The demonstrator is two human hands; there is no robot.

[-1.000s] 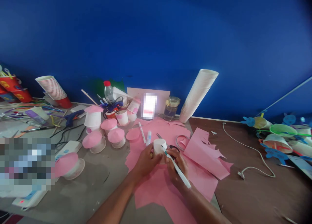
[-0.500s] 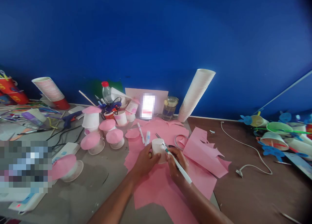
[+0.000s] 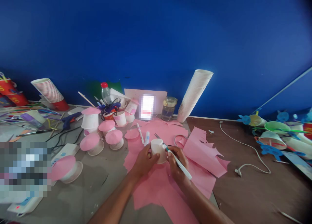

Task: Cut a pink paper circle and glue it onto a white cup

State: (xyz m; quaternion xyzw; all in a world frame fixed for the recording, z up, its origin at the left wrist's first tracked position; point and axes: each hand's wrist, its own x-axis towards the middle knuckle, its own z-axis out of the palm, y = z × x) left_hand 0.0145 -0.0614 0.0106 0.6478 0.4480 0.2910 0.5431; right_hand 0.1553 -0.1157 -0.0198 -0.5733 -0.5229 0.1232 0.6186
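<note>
A small white paper cup (image 3: 158,150) sits upside down or on its side above the pink paper; I cannot tell which. My left hand (image 3: 146,160) grips it from the left, thumb across the front. My right hand (image 3: 177,164) is closed round a white marker pen (image 3: 181,168) with a teal band near its tip, which meets the cup's upper right side. Just behind the cup, the pointed blades of scissors (image 3: 157,136) show, their handles mostly hidden. Two white markers (image 3: 147,138) lie left of them on the pink sheet (image 3: 151,191).
Several white cups with pink paper cone tops (image 3: 114,138) stand at left, near a power strip (image 3: 26,203). A tall cup stack (image 3: 195,95) leans by a glass jar (image 3: 169,108) and a lit screen (image 3: 147,105). A white cable (image 3: 253,149) lies at right.
The whole view has shifted very slightly. Both hands keep their grips, and the pen tip stays at the cup's upper right side.
</note>
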